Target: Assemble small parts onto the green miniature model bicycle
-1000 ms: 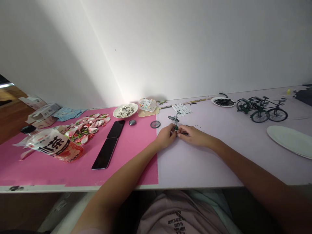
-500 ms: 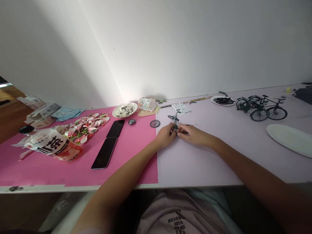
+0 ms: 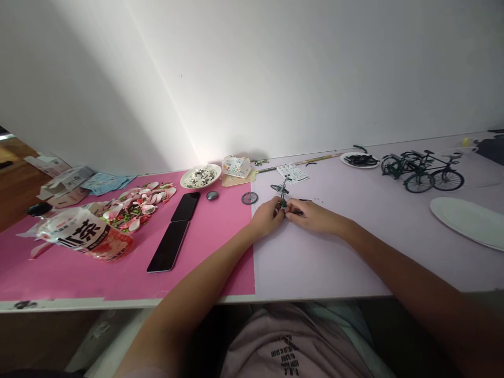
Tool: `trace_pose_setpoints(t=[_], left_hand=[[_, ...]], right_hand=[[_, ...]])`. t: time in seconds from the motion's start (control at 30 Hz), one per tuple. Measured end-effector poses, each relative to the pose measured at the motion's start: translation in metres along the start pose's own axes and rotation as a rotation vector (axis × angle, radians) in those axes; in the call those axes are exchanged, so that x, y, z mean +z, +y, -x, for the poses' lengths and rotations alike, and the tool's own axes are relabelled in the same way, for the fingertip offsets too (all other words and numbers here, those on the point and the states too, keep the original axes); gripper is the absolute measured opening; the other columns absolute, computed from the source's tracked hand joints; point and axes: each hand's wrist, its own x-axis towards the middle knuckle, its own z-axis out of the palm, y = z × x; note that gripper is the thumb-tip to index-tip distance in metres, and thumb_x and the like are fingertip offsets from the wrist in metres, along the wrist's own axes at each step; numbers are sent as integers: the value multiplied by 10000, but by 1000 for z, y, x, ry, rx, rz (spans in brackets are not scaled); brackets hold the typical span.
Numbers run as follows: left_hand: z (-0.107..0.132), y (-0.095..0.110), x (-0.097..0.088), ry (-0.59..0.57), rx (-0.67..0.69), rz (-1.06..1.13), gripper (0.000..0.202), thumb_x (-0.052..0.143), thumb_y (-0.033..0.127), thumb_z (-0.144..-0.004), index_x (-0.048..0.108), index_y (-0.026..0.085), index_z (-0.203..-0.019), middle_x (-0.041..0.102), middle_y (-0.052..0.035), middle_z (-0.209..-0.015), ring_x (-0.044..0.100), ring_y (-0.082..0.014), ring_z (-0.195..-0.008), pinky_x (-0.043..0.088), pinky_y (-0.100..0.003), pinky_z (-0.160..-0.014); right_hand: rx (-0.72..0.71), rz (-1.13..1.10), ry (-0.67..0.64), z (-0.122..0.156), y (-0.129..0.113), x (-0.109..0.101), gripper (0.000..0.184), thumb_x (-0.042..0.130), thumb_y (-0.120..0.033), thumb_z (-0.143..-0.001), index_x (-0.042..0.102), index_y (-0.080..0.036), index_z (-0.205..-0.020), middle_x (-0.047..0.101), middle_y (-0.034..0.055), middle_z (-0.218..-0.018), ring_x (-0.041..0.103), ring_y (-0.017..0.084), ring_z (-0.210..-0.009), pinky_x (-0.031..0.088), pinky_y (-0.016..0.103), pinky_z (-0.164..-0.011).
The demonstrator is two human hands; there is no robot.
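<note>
A small green and silver model bicycle frame (image 3: pixel 282 192) stands on the pale lilac table (image 3: pixel 315 262) between my hands. My left hand (image 3: pixel 266 218) is closed on its lower part from the left. From the right, my right hand (image 3: pixel 311 216) pinches the same frame, fingers pressed together. A loose small wheel (image 3: pixel 249 198) lies just left of my left hand on the pink mat (image 3: pixel 118 273). A printed instruction sheet (image 3: pixel 293 172) lies behind the frame.
Two finished green model bicycles (image 3: pixel 422 170) stand at the far right beside a plate of black parts (image 3: pixel 359 160) and an empty white plate (image 3: pixel 468 222). On the pink mat lie two dark phones (image 3: pixel 175 231), a bowl of pieces (image 3: pixel 201 177), plastic spoons (image 3: pixel 137 205) and a snack bag (image 3: pixel 84 233).
Both hands stay on the bicycle frame. The view has drifted slightly, so everything sits a little higher in the picture.
</note>
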Motion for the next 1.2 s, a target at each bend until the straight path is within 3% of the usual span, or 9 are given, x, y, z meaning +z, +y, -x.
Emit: trace_pose_setpoints(t=[0.63, 1.2], left_hand=[[0, 0, -1, -2, 18, 23, 198, 481, 203, -910, 582, 197, -1080, 703, -27, -874, 620, -157, -703, 424, -259, -638], [1, 1, -1, -4, 6, 14, 201, 484, 207, -907, 590, 198, -1077, 706, -28, -871, 620, -160, -703, 433, -261, -644]], right_hand=[[5, 40, 2, 2, -3, -1, 182, 530, -426, -918, 551, -259, -985, 701, 57, -979, 615, 244, -838, 446, 367, -734], [-1, 42, 3, 3, -4, -1, 178, 533, -424, -921, 558, -261, -989, 712, 66, -1009, 631, 258, -878, 457, 377, -761]])
